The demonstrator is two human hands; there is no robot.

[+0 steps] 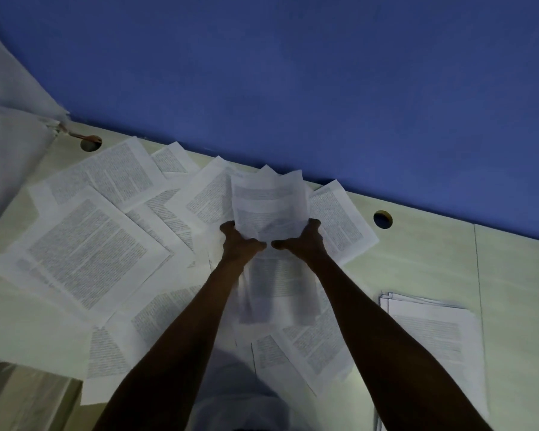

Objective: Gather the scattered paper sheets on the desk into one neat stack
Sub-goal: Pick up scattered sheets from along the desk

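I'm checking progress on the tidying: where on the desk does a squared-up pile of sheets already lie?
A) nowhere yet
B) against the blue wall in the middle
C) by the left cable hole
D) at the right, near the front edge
D: the neat stack lies at the right, apart from the loose sheets spread across the left and middle.

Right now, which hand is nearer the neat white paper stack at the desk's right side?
Right. The right hand is above-left of the stack; the left hand lies farther left.
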